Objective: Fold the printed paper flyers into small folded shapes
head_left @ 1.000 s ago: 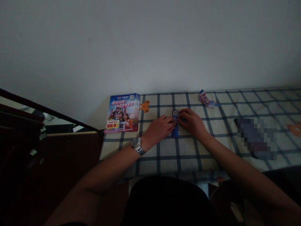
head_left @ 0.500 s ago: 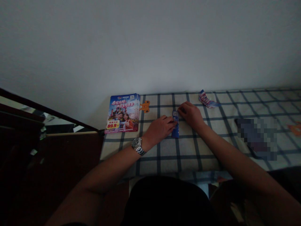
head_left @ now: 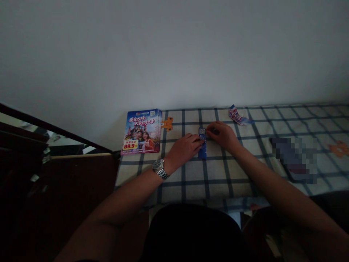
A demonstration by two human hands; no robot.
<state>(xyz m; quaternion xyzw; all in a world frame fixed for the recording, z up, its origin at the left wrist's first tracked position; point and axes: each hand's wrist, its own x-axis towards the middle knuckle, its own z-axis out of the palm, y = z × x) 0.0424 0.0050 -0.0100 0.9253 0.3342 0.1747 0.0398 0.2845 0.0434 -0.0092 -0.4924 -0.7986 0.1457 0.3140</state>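
So the blue strip (head_left: pixel 202 154) on the checked cloth (head_left: pixel 174 192) is crossed by the left hand (head_left: pixel 187 147), fingers close together. The right hand (head_left: pixel 223 135) is curled just beside the strip's top end — whether anything's pinched by either can't be told — with flyers (head_left: pixel 143 127) stacked off left.

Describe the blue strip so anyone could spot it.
Find the checked tablecloth against the wall. The strip lies between the left hand, whose fingers rest on it, and the right hand. Unlike the wide flyer stack, it is narrow and mostly blue.
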